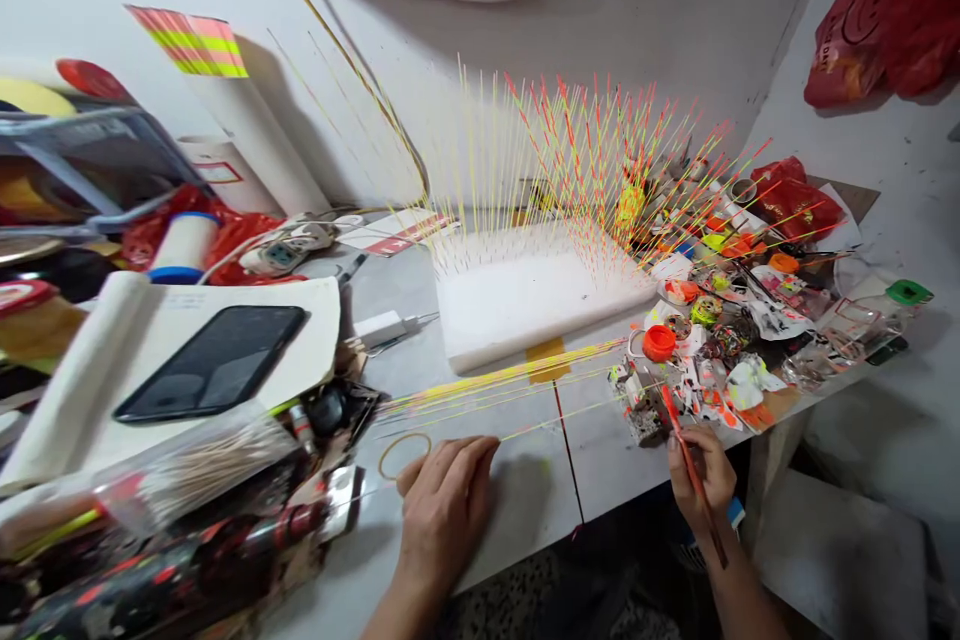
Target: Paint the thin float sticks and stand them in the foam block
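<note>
My left hand (pixel 446 500) is closed over the table's front part, pinching a thin yellow stick (pixel 551 422) that points right. A thin ring like a rubber band (pixel 384 460) lies beside its fingers. In my right hand (pixel 711 472), at the table's front edge, is a red-tipped paintbrush (pixel 677 428), its tip up near a paint-stained block (pixel 637 410). A bundle of yellow sticks (pixel 480 379) lies across the table behind my left hand. Beyond it, a white foam block (pixel 517 310) holds many upright thin sticks (pixel 570 160), some yellow, some with red-orange upper parts.
An orange paint pot (pixel 658 342) stands amid paint-smeared clutter (pixel 742 350) at right, near a clear bottle with a green cap (pixel 907 292). At left lie a phone (pixel 214 365) on paper, a bag of cotton swabs (pixel 202 465) and a dark cylindrical tool (pixel 180 570).
</note>
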`<act>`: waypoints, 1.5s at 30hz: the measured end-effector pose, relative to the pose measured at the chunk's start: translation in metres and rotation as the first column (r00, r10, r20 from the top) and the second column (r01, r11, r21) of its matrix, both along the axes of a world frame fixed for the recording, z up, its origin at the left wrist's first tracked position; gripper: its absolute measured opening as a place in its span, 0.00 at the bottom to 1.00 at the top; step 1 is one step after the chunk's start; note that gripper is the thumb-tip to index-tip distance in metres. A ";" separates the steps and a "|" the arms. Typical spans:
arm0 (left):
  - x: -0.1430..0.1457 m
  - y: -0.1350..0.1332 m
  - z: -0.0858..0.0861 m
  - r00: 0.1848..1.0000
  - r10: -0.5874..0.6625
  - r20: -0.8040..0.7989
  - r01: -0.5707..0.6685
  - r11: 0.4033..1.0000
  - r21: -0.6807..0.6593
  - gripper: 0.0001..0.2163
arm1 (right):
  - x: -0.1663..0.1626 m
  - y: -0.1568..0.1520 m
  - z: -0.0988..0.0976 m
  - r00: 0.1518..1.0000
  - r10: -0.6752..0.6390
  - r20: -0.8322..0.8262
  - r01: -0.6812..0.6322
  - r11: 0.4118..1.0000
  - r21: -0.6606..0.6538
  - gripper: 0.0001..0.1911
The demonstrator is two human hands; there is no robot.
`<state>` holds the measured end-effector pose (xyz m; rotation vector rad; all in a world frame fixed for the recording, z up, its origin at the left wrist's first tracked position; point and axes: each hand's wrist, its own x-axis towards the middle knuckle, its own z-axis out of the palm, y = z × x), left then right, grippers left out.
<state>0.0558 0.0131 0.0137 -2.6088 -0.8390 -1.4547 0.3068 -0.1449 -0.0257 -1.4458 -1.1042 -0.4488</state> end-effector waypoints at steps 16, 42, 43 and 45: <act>0.002 0.001 0.006 0.998 0.021 -0.052 -0.013 0.991 0.134 0.05 | -0.001 0.007 0.001 0.999 0.024 0.035 -0.024 1.000 0.001 0.08; 0.001 0.003 0.001 0.999 0.019 -0.028 -0.015 0.989 0.144 0.04 | -0.002 0.011 0.003 0.995 0.050 0.086 -0.052 0.998 0.022 0.08; 0.001 0.003 0.001 0.999 0.021 -0.028 -0.016 0.989 0.147 0.04 | -0.002 0.011 0.003 0.995 0.050 0.085 -0.052 0.998 0.021 0.08; 0.001 0.003 0.000 0.999 0.024 -0.027 -0.019 0.989 0.149 0.04 | -0.002 0.011 0.002 0.995 0.049 0.089 -0.052 0.998 0.022 0.09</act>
